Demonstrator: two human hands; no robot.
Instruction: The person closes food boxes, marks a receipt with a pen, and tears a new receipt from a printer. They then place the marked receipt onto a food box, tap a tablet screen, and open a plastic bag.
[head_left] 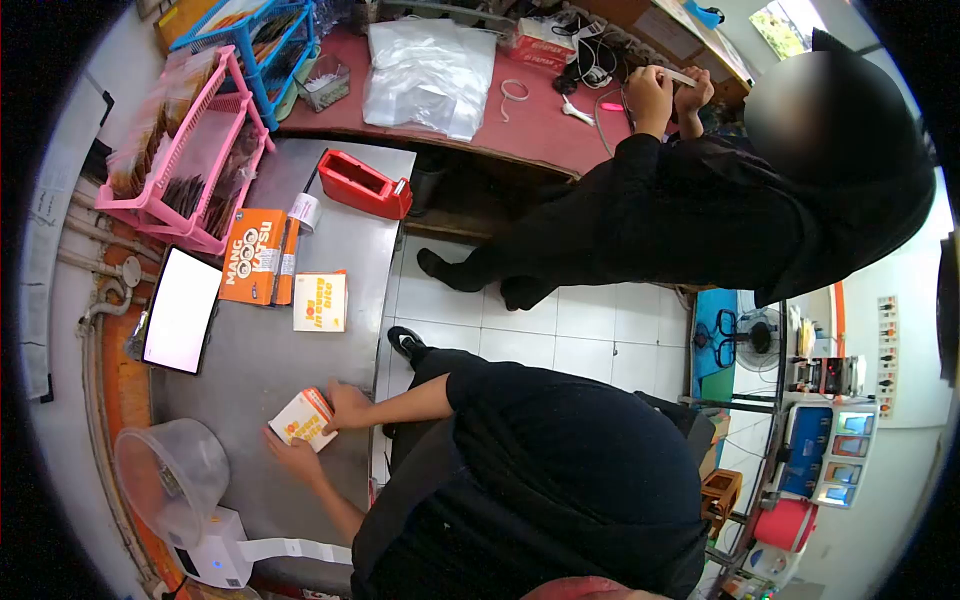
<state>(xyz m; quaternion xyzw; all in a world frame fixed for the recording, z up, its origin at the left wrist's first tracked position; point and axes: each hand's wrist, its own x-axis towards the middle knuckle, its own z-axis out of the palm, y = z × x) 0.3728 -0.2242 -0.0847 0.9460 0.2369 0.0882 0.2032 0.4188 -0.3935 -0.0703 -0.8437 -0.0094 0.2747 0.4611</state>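
Observation:
The view is turned sideways, with the metal table to the left of my body. A small white carton [303,418] with orange and yellow print is between my two hands, over the table. My right hand [350,406] grips its upper right side. My left hand [296,456] holds its lower left side, with the fingers partly hidden. Farther up the table lies a similar white and yellow carton [319,303], beside orange printed packs [254,256]. A tablet [182,311] with a bright screen stands near the wall.
Nearby are a red tape dispenser [364,185], a clear plastic tub [172,470] and a white label printer [213,556] with a paper strip. Pink racks [190,150] stand by the wall. Another person [690,210] at the red-topped table [440,140] holds a thin object near plastic bags [428,75].

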